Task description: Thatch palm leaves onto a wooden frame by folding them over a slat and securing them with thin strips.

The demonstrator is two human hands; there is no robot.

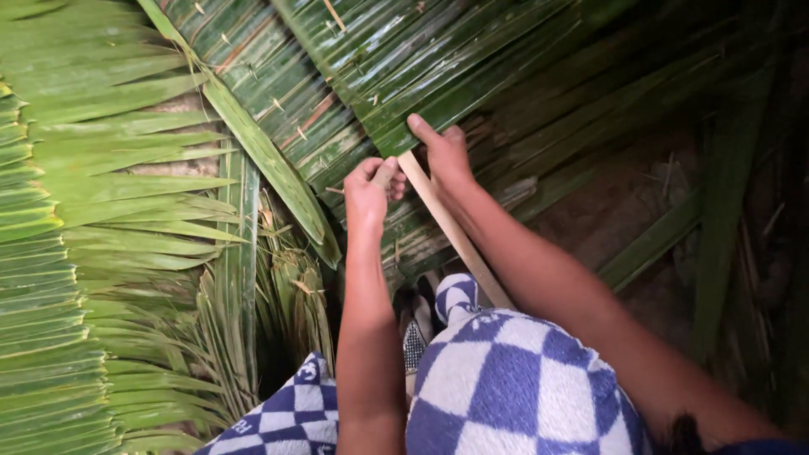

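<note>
A pale stick (451, 227) runs from the checked cloth (506, 379) over the knees up to the folded leaves (371, 67). The left hand (368, 192) has its fingers curled shut beside the stick's top end; whether they grip it I cannot tell. The right hand (444, 154) presses the leaves, fingers narrow, just above that end. Loose fronds (109, 211) lie to the left.
</note>
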